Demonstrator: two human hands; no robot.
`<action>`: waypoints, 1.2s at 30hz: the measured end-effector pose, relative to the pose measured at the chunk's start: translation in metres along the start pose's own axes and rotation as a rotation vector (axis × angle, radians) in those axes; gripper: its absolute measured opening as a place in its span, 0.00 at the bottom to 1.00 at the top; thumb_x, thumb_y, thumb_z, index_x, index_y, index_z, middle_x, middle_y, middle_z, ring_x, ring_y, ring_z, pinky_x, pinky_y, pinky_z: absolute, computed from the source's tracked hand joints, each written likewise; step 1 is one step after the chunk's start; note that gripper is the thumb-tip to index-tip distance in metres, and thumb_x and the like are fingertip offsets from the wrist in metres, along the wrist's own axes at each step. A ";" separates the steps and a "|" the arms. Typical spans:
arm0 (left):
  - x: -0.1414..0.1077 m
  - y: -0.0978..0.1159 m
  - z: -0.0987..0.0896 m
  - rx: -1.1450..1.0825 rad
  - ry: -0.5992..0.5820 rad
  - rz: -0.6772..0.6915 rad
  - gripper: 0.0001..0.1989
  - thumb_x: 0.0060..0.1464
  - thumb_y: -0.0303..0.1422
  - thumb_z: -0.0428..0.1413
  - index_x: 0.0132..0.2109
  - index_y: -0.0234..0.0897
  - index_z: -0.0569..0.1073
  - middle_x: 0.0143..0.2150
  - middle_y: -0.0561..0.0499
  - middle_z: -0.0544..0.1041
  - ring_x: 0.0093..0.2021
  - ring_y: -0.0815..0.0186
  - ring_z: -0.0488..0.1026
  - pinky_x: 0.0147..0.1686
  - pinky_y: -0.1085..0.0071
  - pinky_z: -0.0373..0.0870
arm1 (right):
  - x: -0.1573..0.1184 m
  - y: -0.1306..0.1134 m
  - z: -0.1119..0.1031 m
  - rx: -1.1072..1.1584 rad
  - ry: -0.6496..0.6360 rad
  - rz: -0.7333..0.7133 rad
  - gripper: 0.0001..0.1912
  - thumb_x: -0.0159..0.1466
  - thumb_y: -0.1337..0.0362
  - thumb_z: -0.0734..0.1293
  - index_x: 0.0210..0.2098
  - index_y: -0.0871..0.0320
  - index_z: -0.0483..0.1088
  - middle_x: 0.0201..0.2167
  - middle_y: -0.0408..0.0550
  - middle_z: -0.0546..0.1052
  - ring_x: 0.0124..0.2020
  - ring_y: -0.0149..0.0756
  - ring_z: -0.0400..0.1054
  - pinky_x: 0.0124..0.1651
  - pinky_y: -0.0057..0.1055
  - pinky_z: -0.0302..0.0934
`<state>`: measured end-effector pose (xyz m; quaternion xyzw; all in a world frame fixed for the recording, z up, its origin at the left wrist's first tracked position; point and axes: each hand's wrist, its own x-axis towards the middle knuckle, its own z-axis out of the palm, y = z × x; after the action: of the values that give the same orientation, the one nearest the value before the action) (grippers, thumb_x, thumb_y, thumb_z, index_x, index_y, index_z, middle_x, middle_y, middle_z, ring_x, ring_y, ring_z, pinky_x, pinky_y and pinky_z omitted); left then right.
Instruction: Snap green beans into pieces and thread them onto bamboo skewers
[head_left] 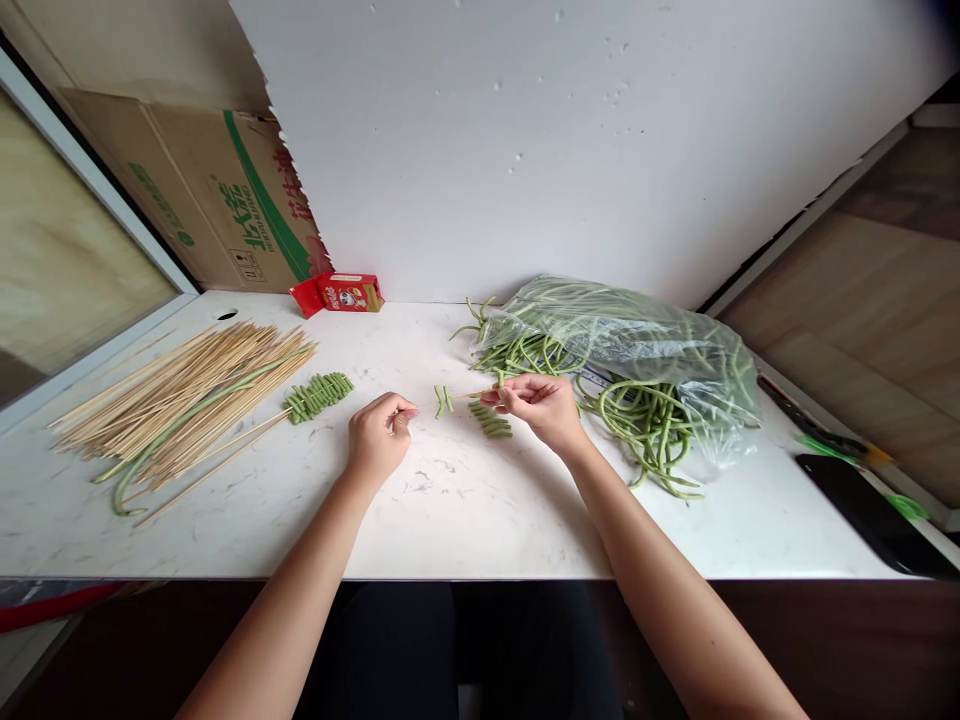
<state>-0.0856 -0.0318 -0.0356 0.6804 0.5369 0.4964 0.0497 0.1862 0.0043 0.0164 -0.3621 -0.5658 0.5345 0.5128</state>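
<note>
My left hand [379, 435] is closed in a pinch, at the left end of the line of a thin bamboo skewer [466, 396]; its grip is mostly hidden. Two short green bean pieces [443, 401] sit along that line between my hands, seemingly threaded on it. My right hand [544, 405] pinches another bean piece [501, 378] at the skewer's right end. Just below its fingers, several cut bean pieces [491, 420] lie in a row, partly covered. Left of my left hand rests a skewer packed with bean pieces [320, 397], its bare stick pointing toward the lower left.
A pile of bamboo skewers [187, 395] with a long bean [217, 395] across it lies on the left. To the right, long beans [652, 430] spill from a clear plastic bag [630, 320]. A red box [351, 293] stands behind; a black phone [862, 505] lies far right.
</note>
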 end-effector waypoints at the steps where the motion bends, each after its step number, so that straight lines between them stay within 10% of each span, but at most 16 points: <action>1: 0.000 0.000 0.000 0.010 0.003 0.007 0.09 0.57 0.22 0.56 0.33 0.40 0.75 0.32 0.55 0.82 0.30 0.68 0.75 0.31 0.72 0.66 | 0.000 -0.001 0.001 0.000 0.008 0.015 0.22 0.53 0.46 0.82 0.34 0.58 0.82 0.34 0.57 0.87 0.39 0.53 0.84 0.42 0.44 0.80; 20: 0.000 0.014 0.003 0.073 0.075 0.108 0.10 0.61 0.21 0.55 0.35 0.40 0.75 0.34 0.53 0.82 0.35 0.65 0.78 0.34 0.71 0.68 | -0.003 0.010 0.021 0.118 -0.004 0.180 0.21 0.57 0.47 0.80 0.37 0.58 0.83 0.39 0.56 0.87 0.42 0.51 0.83 0.51 0.46 0.77; 36: 0.000 0.014 0.004 0.095 0.070 0.082 0.10 0.61 0.22 0.55 0.35 0.40 0.76 0.36 0.52 0.83 0.36 0.64 0.79 0.34 0.70 0.68 | 0.002 0.010 0.023 0.014 0.106 0.141 0.19 0.52 0.49 0.81 0.31 0.56 0.78 0.30 0.46 0.78 0.25 0.31 0.63 0.24 0.28 0.59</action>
<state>-0.0736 -0.0360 -0.0293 0.6856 0.5331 0.4953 -0.0217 0.1623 0.0021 0.0092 -0.4251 -0.5072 0.5534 0.5056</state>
